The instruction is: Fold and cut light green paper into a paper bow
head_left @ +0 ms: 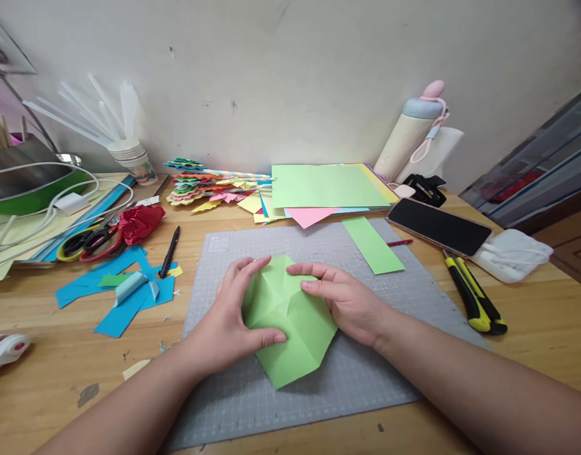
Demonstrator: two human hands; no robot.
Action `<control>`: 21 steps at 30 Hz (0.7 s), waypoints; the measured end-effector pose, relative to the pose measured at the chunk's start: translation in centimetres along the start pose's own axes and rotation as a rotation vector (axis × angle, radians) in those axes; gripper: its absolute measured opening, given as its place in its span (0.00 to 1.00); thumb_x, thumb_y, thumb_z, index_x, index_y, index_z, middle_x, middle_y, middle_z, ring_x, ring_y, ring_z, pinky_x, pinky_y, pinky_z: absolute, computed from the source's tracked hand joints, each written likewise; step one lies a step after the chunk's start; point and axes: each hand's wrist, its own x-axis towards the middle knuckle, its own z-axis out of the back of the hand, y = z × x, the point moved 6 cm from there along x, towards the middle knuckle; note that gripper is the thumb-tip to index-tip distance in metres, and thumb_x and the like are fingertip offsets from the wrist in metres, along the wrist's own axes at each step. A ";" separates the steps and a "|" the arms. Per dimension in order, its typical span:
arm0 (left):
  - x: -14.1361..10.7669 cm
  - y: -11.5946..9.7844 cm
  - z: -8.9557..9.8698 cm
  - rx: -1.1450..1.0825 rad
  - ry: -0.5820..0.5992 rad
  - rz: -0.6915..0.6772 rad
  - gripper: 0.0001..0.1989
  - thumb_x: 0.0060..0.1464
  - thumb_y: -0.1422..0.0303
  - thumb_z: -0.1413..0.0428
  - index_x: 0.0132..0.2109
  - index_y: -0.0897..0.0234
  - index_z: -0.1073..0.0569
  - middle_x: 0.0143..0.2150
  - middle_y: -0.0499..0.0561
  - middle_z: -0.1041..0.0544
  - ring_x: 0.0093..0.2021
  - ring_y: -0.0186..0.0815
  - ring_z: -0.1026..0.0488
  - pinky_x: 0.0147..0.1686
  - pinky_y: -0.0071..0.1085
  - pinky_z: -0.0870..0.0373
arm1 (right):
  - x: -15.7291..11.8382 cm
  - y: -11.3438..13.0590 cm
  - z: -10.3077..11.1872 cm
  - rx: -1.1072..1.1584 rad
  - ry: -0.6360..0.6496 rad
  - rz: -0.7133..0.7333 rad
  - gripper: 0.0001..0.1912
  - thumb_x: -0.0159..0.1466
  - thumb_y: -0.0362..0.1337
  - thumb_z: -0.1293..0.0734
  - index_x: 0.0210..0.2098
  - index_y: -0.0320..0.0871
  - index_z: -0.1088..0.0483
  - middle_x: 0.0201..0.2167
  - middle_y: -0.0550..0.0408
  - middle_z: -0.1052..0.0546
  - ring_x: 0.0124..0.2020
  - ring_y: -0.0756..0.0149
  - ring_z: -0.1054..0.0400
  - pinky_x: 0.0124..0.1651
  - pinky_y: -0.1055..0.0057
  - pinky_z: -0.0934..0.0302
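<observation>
A creased sheet of green paper (294, 335) is held up over the grey cutting mat (361, 385), its fold lines meeting near the middle. My left hand (238, 309) grips its left side, thumb on the front face and fingers behind the upper left edge. On the upper right edge, my right hand (342, 294) pinches the sheet between thumb and forefinger; its other fingers curl partly behind the paper. A cut green paper strip (373, 245) lies on the mat, right of my right hand.
Behind the mat lie a stack of coloured paper (328, 186) and layered paper pieces (209, 186). Blue scraps (124, 316), a black pen (171, 251) and scissors (93, 243) are on the left. A phone (439, 226) and yellow-black utility knives (473, 297) lie right.
</observation>
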 end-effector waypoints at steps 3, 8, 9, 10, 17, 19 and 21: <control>0.1 -0.1 0.2 -0.041 -0.013 -0.008 0.49 0.41 0.50 0.35 0.66 0.49 0.49 0.65 0.57 0.46 0.65 0.54 0.49 0.62 0.55 0.47 | 0.0 0.1 -0.1 0.017 0.005 0.021 0.17 0.53 0.40 0.27 0.43 0.47 0.27 0.41 0.52 0.22 0.42 0.56 0.28 0.50 0.54 0.36; 0.1 0.1 0.1 -0.285 -0.014 0.018 0.49 0.39 0.46 0.35 0.65 0.48 0.47 0.64 0.55 0.43 0.65 0.53 0.46 0.63 0.51 0.45 | 0.2 0.6 -0.1 0.057 -0.013 0.070 0.17 0.52 0.39 0.27 0.41 0.47 0.27 0.40 0.53 0.22 0.40 0.57 0.28 0.47 0.55 0.35; 0.1 0.3 0.0 -0.396 -0.002 0.035 0.50 0.39 0.46 0.35 0.66 0.49 0.47 0.64 0.56 0.42 0.64 0.53 0.45 0.62 0.50 0.43 | 0.2 0.7 -0.1 0.062 -0.022 0.076 0.17 0.52 0.39 0.27 0.41 0.47 0.27 0.39 0.53 0.22 0.39 0.57 0.28 0.45 0.56 0.34; 0.1 0.5 -0.1 -0.523 0.002 0.058 0.50 0.38 0.46 0.35 0.66 0.50 0.47 0.63 0.57 0.40 0.64 0.53 0.43 0.60 0.49 0.40 | 0.2 0.8 0.0 0.065 -0.032 0.083 0.17 0.51 0.39 0.27 0.41 0.47 0.27 0.39 0.53 0.22 0.38 0.58 0.28 0.44 0.57 0.34; 0.4 1.8 -0.2 -1.198 -0.006 0.374 0.26 0.51 0.67 0.38 0.57 0.58 0.32 0.52 0.55 0.24 0.46 0.42 0.23 0.43 0.34 0.26 | 0.3 1.0 0.6 0.023 -0.086 0.133 0.16 0.53 0.40 0.28 0.41 0.47 0.28 0.37 0.55 0.22 0.35 0.62 0.28 0.40 0.62 0.34; 0.4 1.6 -0.5 -1.329 0.042 0.420 0.20 0.52 0.68 0.39 0.53 0.63 0.28 0.47 0.56 0.21 0.43 0.41 0.22 0.42 0.33 0.25 | 0.3 1.0 0.8 -0.017 -0.102 0.151 0.15 0.55 0.41 0.29 0.42 0.47 0.29 0.38 0.55 0.22 0.36 0.62 0.28 0.41 0.62 0.34; 0.3 1.3 -1.0 -1.424 0.085 0.463 0.17 0.53 0.67 0.40 0.50 0.67 0.25 0.44 0.56 0.19 0.43 0.42 0.22 0.44 0.34 0.25 | 0.3 1.0 0.9 -0.076 -0.112 0.169 0.15 0.57 0.42 0.31 0.43 0.47 0.30 0.39 0.54 0.22 0.37 0.60 0.28 0.42 0.60 0.34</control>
